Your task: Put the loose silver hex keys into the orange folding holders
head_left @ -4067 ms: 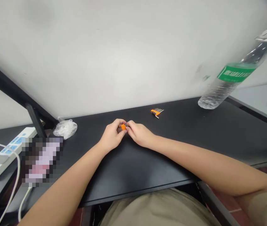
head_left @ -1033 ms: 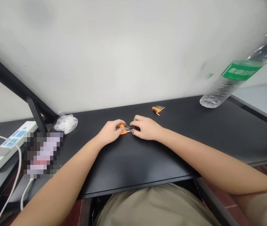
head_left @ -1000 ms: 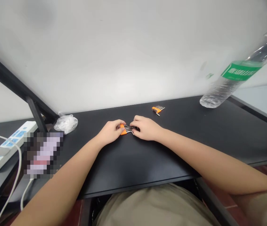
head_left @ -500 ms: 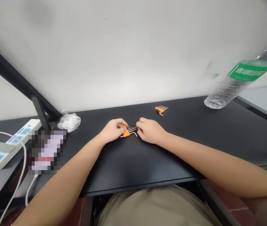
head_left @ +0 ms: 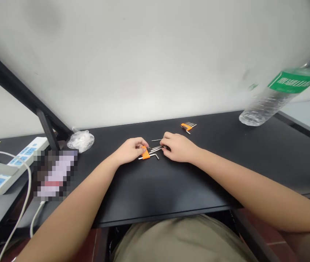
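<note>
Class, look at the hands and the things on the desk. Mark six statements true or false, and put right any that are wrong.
1. The left hand holds an orange holder. True.
2. The right hand is on the bottle. False: it is at the metal keys beside the left hand.
3. The bottle has a green label. True.
4. The second orange holder lies nearer the desk's front edge than the hands. False: it lies farther back.
5. The clear plastic bag is left of both hands. True.
6. The power strip is black. False: it is white and blue.
</note>
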The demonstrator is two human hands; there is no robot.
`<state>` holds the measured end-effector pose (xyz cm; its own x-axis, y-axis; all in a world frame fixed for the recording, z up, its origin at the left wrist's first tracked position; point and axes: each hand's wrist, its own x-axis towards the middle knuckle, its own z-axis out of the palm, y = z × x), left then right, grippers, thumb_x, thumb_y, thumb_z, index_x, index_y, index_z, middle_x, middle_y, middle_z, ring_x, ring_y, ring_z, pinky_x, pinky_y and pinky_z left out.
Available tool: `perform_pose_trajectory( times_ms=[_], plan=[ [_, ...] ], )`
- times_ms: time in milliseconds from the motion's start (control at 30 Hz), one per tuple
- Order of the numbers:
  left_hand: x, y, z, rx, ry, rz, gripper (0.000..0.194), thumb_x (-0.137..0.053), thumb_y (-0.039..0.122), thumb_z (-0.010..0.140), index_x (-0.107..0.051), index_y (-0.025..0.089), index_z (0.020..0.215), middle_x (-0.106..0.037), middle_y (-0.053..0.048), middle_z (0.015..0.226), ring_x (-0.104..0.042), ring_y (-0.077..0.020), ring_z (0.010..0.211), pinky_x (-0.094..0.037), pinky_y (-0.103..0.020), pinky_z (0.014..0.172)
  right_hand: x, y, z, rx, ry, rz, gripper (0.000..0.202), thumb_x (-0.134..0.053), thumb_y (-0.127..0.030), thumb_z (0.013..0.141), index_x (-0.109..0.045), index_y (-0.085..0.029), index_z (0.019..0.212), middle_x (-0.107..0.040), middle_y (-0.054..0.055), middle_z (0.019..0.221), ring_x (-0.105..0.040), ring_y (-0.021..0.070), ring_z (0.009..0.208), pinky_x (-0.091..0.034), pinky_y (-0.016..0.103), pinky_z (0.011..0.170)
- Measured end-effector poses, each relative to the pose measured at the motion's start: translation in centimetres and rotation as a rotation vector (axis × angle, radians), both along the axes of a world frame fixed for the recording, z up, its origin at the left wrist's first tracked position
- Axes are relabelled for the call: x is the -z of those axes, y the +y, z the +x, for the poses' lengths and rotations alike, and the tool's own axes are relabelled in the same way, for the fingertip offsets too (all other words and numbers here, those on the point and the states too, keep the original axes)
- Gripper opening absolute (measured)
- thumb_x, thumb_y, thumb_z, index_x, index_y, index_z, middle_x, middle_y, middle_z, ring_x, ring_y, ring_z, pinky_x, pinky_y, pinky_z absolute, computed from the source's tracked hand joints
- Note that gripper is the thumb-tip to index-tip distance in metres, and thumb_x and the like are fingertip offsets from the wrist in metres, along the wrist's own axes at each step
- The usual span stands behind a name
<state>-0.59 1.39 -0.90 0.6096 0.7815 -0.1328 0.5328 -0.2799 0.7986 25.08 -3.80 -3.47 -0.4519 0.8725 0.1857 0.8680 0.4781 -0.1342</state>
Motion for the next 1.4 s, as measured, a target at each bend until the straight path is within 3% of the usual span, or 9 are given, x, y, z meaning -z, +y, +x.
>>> perform_pose_trajectory(
  times_ms=[167, 467, 900, 1133, 1233, 1400],
  plan=[
    [0.2, 0.1, 0.1, 0.008, -0.007, 0.003, 0.023, -0.060, 0.033, 0.084, -0.071, 0.021, 0.100, -0.067, -0.001, 0.077, -0.062, -0.0159, 0.069, -0.047, -0.027, 0.063, 0.3, 0.6, 0.1, 0.045, 0.029, 0.012, 0.022, -0.054, -0.026, 0.098, -0.073, -0.017, 0.104, -0.062, 0.009, 0.102, -0.058, 0.0196, 0.082, -0.043, 0.033, 0.080],
    [0.3, 0.1, 0.3, -0.001, -0.013, 0.018, 0.024, -0.061, 0.032, 0.082, -0.071, 0.021, 0.102, -0.064, 0.001, 0.074, -0.059, -0.0144, 0.066, -0.044, -0.025, 0.060, 0.9, 1.8, 0.2, 0.071, 0.209, 0.021, 0.021, -0.059, -0.023, 0.094, -0.072, -0.019, 0.110, -0.064, 0.010, 0.112, -0.056, 0.0252, 0.104, -0.046, 0.037, 0.092],
    [0.3, 0.3, 0.3, 0.024, -0.027, -0.007, 0.024, -0.060, 0.031, 0.083, -0.071, 0.021, 0.103, -0.068, -0.001, 0.079, -0.061, -0.0151, 0.070, -0.047, -0.026, 0.064, 1.6, 2.7, 0.0, 0.136, 0.273, -0.007, 0.009, -0.060, -0.019, 0.089, -0.065, -0.019, 0.097, -0.062, 0.008, 0.106, -0.056, 0.0230, 0.100, -0.045, 0.033, 0.089],
    [0.7, 0.3, 0.3, -0.004, -0.058, 0.024, 0.025, -0.061, 0.033, 0.086, -0.071, 0.021, 0.105, -0.071, -0.002, 0.088, -0.065, -0.0166, 0.078, -0.050, -0.027, 0.071, 1.4, 2.5, 0.1, 0.166, 0.287, 0.018, 0.018, -0.059, -0.016, 0.088, -0.063, -0.018, 0.106, -0.063, 0.009, 0.108, -0.057, 0.0231, 0.101, -0.045, 0.033, 0.089],
    [1.1, 0.5, 0.3, -0.040, -0.104, 0.055, 0.026, -0.062, 0.033, 0.087, -0.071, 0.021, 0.107, -0.073, -0.004, 0.095, -0.067, -0.0178, 0.084, -0.053, -0.029, 0.078, 0.4, 1.6, -0.3, 0.088, 0.336, 0.053, 0.018, -0.059, -0.021, 0.092, -0.063, -0.018, 0.109, -0.063, 0.010, 0.112, -0.059, 0.0214, 0.097, -0.045, 0.033, 0.087],
    [1.5, 0.6, 0.3, -0.034, -0.147, 0.058, 0.027, -0.062, 0.033, 0.087, -0.072, 0.020, 0.108, -0.073, -0.004, 0.094, -0.067, -0.0188, 0.083, -0.053, -0.031, 0.077, -0.3, 0.3, -1.8, -0.128, 0.336, -0.093, 0.012, -0.064, -0.022, 0.090, -0.065, -0.019, 0.102, -0.065, 0.005, 0.094, -0.059, 0.0174, 0.080, -0.043, 0.029, 0.074]
  ],
)
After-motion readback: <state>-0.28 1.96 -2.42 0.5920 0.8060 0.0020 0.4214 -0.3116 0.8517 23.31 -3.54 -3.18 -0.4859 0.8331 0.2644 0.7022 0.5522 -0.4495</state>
